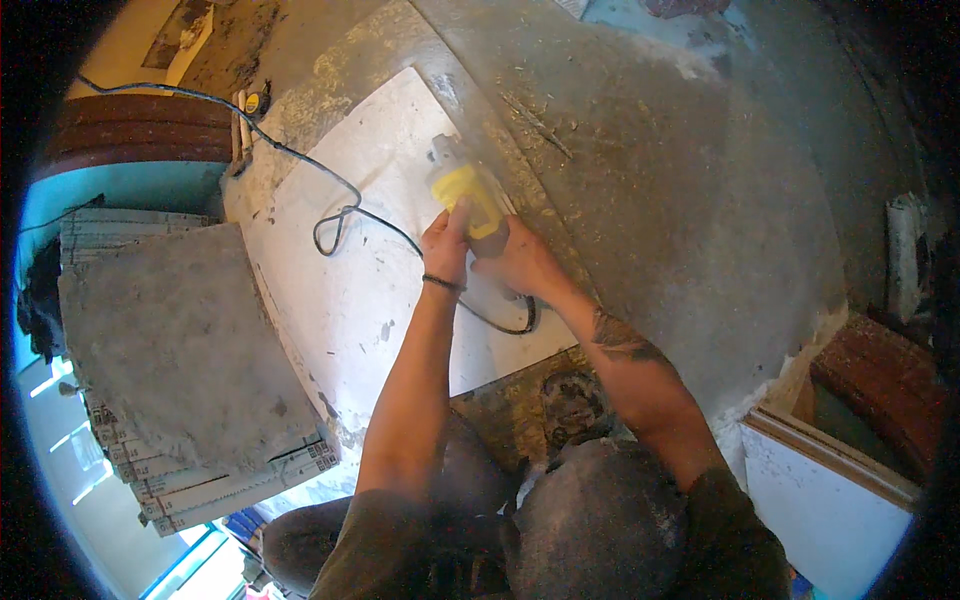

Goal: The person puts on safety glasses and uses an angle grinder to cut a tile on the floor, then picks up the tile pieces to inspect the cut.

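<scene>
Just in front of me, the left hand [446, 246] and the right hand [522, 262] are both clamped around a yellow power tool [474, 205], over a big white sheet [345, 305] lying on the floor [690, 200]. A black cord [300, 156] loops across the sheet, with flat cartons [235, 485] stacked at left.

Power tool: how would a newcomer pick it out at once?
Find the big white sheet. Near its right edge, the left hand and right hand grip the power tool, whose yellow body sets it apart from the black cord.
</scene>
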